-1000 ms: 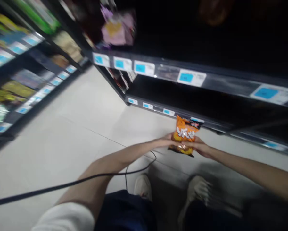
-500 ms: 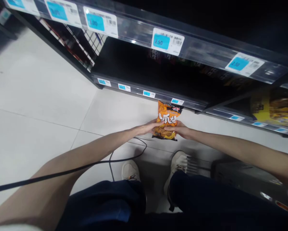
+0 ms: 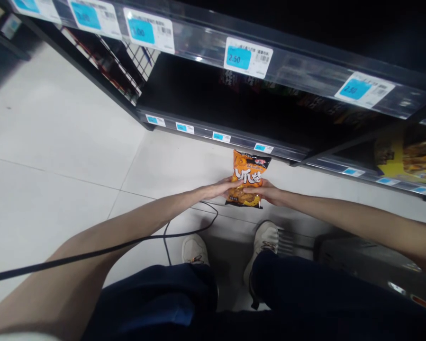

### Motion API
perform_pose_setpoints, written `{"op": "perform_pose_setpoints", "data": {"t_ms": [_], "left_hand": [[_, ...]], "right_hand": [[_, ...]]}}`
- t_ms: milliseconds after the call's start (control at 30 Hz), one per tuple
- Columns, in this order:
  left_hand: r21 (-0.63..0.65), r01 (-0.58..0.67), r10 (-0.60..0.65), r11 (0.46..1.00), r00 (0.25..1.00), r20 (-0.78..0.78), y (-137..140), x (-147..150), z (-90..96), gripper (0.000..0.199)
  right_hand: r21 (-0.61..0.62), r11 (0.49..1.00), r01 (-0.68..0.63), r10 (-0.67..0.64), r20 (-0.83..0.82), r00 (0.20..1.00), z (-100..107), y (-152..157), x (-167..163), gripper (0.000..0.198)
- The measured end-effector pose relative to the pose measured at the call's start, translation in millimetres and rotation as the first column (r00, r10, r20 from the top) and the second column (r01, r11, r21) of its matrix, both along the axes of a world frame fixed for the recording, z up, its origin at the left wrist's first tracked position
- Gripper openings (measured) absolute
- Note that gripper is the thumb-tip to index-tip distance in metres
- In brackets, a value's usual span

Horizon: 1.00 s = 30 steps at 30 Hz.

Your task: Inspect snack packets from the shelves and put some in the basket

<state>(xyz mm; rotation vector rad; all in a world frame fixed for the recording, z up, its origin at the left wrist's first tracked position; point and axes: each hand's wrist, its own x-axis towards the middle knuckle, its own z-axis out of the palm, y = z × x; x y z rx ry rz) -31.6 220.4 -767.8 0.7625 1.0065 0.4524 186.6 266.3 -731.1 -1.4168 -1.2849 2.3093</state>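
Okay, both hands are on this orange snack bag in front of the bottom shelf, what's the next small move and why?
Probably push the orange snack bag forward onto the bottom shelf. Left hand and right hand already grip its lower half, it stands upright just before the shelf edge, and the shelf space directly behind it looks dark and unfilled.

Head camera, looking steeply down, forward, close over outstretched arms

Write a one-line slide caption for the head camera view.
Both hands, left hand and right hand, hold an orange crinkly plastic snack packet above the pale tiled floor, before a dark shelf.
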Motion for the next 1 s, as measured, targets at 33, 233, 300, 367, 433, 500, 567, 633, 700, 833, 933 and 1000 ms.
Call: {"op": "perform_pose_setpoints", "data": {"t_ms": [33,233,300,367,433,500,567,633,700,833,933,1000], "left_hand": [[-0.001,-0.001,0.001,1.0,1.0,-0.001,0.0,0.3,-0.1,0.071],[-0.012,0.03,-0.03,0.999,0.999,-0.016,-0.8,1.0,1.4,0.075],[-0.024,0.047,-0.047,0.999,0.999,-0.021,-1.7,1.3,2.8,0.079],[-0.032,0.059,-0.06,0.998,0.997,-0.037,-2.6,1.8,3.8,0.083],[-0.03,0.066,-0.067,0.997,0.997,-0.046,-3.1,2.2,4.0,0.084],[-0.023,0.066,-0.066,0.998,0.997,-0.036,-2.9,2.3,3.6,0.081],[-0.02,0.068,-0.068,0.997,0.997,-0.027,-2.3,1.8,2.8,0.079],[-0.016,0.079,-0.08,0.997,0.996,-0.036,-1.8,0.7,2.0,0.079],[-0.009,0.096,-0.096,0.995,0.994,-0.043,-1.6,-0.6,1.3,0.078],[-0.001,0.107,-0.107,0.994,0.994,-0.033,-2.3,-2.0,0.6,0.075],[-0.005,0.108,-0.108,0.994,0.993,-0.038,-2.4,-1.8,0.0,0.076],[-0.004,0.105,-0.105,0.994,0.994,-0.039,-2.1,-1.4,-0.8,0.075]], "right_hand": [[-0.003,1.0,-0.008,0.008,-0.004,1.0,-0.6,0.1,0.6,0.06],[0.004,1.0,0.005,-0.005,0.051,0.999,2.6,-0.4,1.0,0.06],[-0.004,1.0,0.003,-0.003,0.053,0.999,4.1,-1.2,0.9,0.061],[-0.012,1.0,-0.011,0.012,0.037,0.999,4.1,-1.8,1.3,0.061],[-0.007,1.0,-0.025,0.025,0.025,0.999,2.7,-2.1,2.1,0.059],[0.0,1.0,-0.028,0.028,0.022,0.999,0.6,-2.1,3.0,0.058],[0.0,1.0,-0.016,0.016,0.02,1.0,-1.3,-2.0,3.5,0.057],[-0.011,1.0,-0.003,0.003,0.011,1.0,-2.4,-1.8,3.6,0.056],[-0.023,1.0,0.0,0.0,0.005,1.0,-2.8,-1.7,3.4,0.055],[-0.036,0.999,-0.006,0.007,0.008,1.0,-3.1,-1.7,3.1,0.054],[-0.042,0.999,-0.009,0.009,0.007,1.0,-3.1,-1.6,3.1,0.055],[-0.049,0.999,-0.009,0.009,0.008,1.0,-2.6,-1.6,3.1,0.055]]}}
